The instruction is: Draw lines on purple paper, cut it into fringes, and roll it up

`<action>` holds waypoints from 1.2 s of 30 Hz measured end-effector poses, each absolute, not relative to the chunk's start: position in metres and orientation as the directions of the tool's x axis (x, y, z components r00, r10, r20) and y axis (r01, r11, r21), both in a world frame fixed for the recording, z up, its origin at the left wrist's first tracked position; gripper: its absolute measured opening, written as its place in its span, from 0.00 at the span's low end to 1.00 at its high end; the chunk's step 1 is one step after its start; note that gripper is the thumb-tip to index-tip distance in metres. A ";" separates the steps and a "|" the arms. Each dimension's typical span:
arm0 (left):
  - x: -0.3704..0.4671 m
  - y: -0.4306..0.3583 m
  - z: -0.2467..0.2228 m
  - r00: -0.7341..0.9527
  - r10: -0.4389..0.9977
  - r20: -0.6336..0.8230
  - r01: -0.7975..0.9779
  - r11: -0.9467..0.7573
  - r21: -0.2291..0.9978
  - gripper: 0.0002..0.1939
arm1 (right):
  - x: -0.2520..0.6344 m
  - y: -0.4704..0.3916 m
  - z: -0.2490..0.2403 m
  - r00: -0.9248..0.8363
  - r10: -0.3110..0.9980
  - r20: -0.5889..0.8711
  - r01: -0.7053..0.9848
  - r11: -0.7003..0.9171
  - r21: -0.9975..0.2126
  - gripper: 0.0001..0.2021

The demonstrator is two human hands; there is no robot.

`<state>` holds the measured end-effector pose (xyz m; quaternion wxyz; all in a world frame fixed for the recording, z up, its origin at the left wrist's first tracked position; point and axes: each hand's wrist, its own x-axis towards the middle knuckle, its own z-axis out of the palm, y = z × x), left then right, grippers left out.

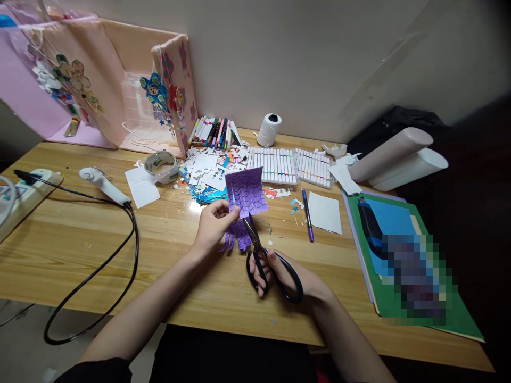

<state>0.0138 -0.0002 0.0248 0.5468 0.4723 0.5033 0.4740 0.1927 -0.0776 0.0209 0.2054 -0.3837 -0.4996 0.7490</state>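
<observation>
My left hand (216,226) pinches the left edge of a purple paper sheet (248,191) with dark wavy lines, held above the table. In my right hand (285,271) is a pair of scissors (255,242) with black handles, fingers through the loops. The scissors' blades point away from me and meet the sheet's lower edge; whether they grip the paper I cannot tell. Below the sheet, more purple paper with cut strips (239,236) lies near the blades. To the right are a purple marker (307,215) and white paper squares (325,213).
Behind the sheet lie paper scraps (205,170), boxed markers (273,164) and a thread cone (269,130). A tape roll (162,166), a glue gun (104,185) with looping cord and a power strip (27,199) are left. Green card (383,298) lies right. A decorated pink box (90,80) stands at back left.
</observation>
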 end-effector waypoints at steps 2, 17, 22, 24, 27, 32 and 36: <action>0.016 -0.003 0.026 0.078 0.992 -0.098 -0.031 0.100 0.994 0.15 | 0.191 -0.077 0.018 -0.612 0.702 -0.364 0.069 -0.412 -0.909 0.37; 0.022 -0.007 0.023 0.110 0.989 -0.097 -0.022 0.100 0.995 0.16 | 0.187 -0.075 0.013 -0.584 0.720 -0.375 0.050 -0.429 -0.902 0.37; 0.023 -0.008 0.021 0.104 0.992 -0.075 -0.022 0.078 0.997 0.15 | 0.187 -0.075 0.011 -0.579 0.728 -0.368 0.048 -0.419 -0.907 0.36; 0.023 -0.008 0.020 0.108 0.992 -0.072 -0.024 0.075 0.997 0.15 | 0.187 -0.075 0.012 -0.578 0.728 -0.368 0.044 -0.423 -0.905 0.35; 0.023 -0.008 0.020 0.107 0.991 -0.077 -0.034 0.081 0.996 0.15 | 0.186 -0.075 0.013 -0.574 0.729 -0.374 0.039 -0.432 -0.901 0.34; 0.023 -0.007 0.021 0.093 0.990 -0.111 -0.025 0.114 0.993 0.17 | 0.183 -0.077 0.010 -0.537 0.756 -0.375 0.026 -0.429 -0.903 0.34; 0.024 -0.006 0.023 0.085 0.984 -0.157 -0.041 0.160 0.986 0.18 | 0.179 -0.078 0.007 -0.488 0.775 -0.402 0.056 -0.432 -0.900 0.33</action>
